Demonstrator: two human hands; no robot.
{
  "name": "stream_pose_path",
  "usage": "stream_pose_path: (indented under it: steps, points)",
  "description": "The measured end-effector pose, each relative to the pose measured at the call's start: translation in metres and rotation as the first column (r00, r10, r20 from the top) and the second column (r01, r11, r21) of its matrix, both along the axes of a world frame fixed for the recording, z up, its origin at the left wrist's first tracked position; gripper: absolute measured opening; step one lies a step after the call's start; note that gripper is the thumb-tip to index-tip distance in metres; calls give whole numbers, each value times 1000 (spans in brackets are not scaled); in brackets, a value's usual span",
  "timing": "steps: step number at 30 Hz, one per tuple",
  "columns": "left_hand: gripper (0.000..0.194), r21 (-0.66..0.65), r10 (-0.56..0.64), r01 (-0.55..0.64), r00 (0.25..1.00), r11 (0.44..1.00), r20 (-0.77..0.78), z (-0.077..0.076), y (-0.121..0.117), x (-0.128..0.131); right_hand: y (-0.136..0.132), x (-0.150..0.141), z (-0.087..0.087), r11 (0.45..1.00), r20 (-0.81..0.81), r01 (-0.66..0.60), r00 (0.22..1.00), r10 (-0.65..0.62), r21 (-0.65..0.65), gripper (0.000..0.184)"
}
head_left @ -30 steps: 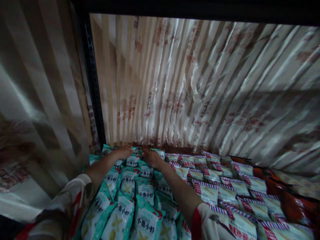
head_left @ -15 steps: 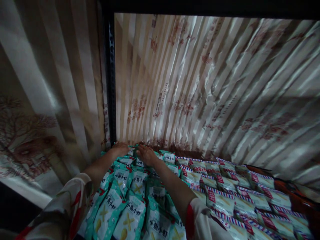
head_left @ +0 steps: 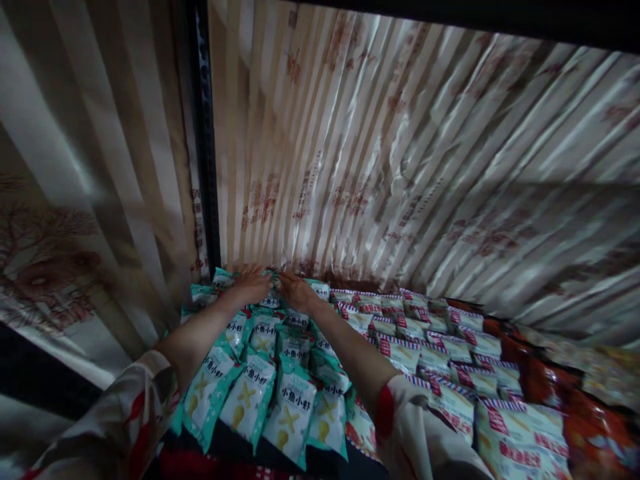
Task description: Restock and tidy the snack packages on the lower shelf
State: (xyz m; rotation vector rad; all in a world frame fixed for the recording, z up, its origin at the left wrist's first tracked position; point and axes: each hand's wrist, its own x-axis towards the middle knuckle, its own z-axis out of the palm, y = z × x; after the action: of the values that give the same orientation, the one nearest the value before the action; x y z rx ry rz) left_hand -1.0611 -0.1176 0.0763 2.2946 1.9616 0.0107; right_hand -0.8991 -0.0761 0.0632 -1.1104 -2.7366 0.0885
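Note:
At the back of the rows of teal-and-white snack bags (head_left: 249,393), both my arms stretch forward. My left hand (head_left: 253,287) lies on top of the rear bags, its fingers extended toward the right. Just beside it, my right hand (head_left: 297,292) rests with outstretched fingers on the same back row. Between the two hands shows a teal snack bag (head_left: 271,300), close to or touching the fingers. The front bags stand tilted in lines, their printed faces toward me. The fingertips are dim and partly blurred.
White bags with red-and-blue striped tops (head_left: 447,377) fill the area to the right. Beyond them are orange-red bags (head_left: 595,433). A crinkled printed sheet (head_left: 350,153) forms the back wall, and a dark metal post (head_left: 205,147) stands at the back left corner.
My left hand has shifted right, closer to the right hand, uncovering bags at the back left corner. The view has tilted down and turned right, showing more front bags.

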Motion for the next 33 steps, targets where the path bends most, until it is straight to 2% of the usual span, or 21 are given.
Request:
stream_pose_path:
  steps: [4, 8, 13, 19, 23, 25, 27, 28, 30, 33]
  points:
    - [47, -15, -60, 60, 998, 998, 3, -3, -25, 25, -19, 11, 1, 1000, -7, 2, 1000, -2, -14, 39]
    - [44, 88, -88, 91, 996, 992, -30, -14, -52, 37, -35, 17, 1, 999, -23, 26, 999, -26, -30, 38]
    - [48, 192, -9, 16, 999, 981, -37, -26, -83, 48, -52, 21, -6, 998, -33, 46, 998, -47, -31, 40]
    - [44, 117, 9, -8, 1000, 993, -12, -41, -92, 52, -69, 21, -11, 996, 3, 47, 999, -47, -80, 36]
    - [49, 228, 72, -80, 996, 970, 44, -31, -99, 54, -81, 30, -4, 995, -93, 101, 991, -100, -2, 43]
    - [51, 282, 81, -96, 995, 955, 63, -22, -114, 61, -94, 40, 0, 995, -163, 99, 982, -93, 29, 45]
    - [51, 333, 75, -99, 993, 938, 87, -19, -140, 74, -113, 54, 1, 993, -239, 105, 967, -89, 54, 45]
    - [51, 385, 68, -103, 992, 917, 104, -22, -155, 82, -124, 63, -1, 991, -279, 114, 956, -92, 65, 45]
    - [54, 467, 20, -70, 994, 881, 112, -38, -187, 101, -148, 80, -11, 982, -360, 163, 925, -120, 92, 45]
    - [63, 517, 1, -50, 995, 855, 96, -76, -223, 128, -183, 100, -34, 963, -431, 245, 885, -176, 111, 45]
